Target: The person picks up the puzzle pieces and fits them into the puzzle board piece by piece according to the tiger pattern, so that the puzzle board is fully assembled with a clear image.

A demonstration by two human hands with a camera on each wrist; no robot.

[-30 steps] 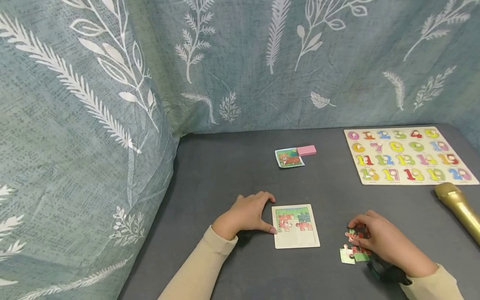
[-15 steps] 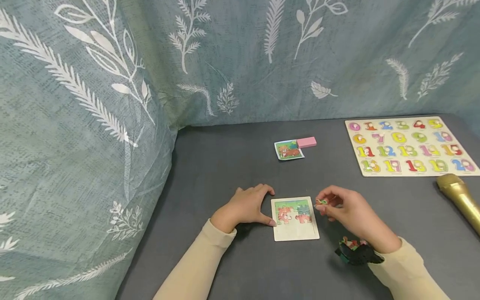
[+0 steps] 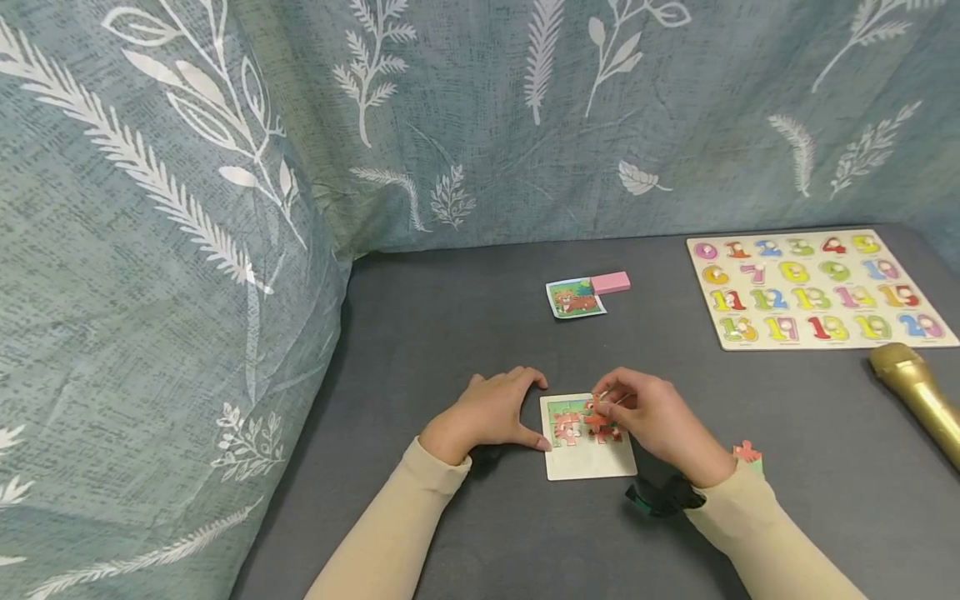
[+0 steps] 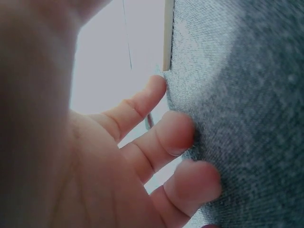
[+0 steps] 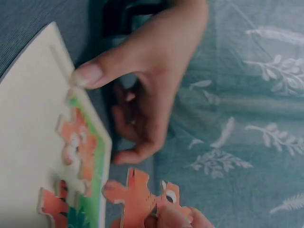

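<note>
Orange, knobbed jigsaw piece pinched by the fingers of our right hand over the square cream puzzle board, we spread our left hand's fingers at its left edge, presumably steadying it.

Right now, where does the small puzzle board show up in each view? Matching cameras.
Head: small puzzle board lies low, right of centre.
Left wrist: can't confirm; a pale edge at top centre may be part of it.
Right wrist: slanted along the left side, pieces toward the bottom.
Shared landmark: left hand, in all three; head and right wrist show its thumb at the board's edge.
</note>
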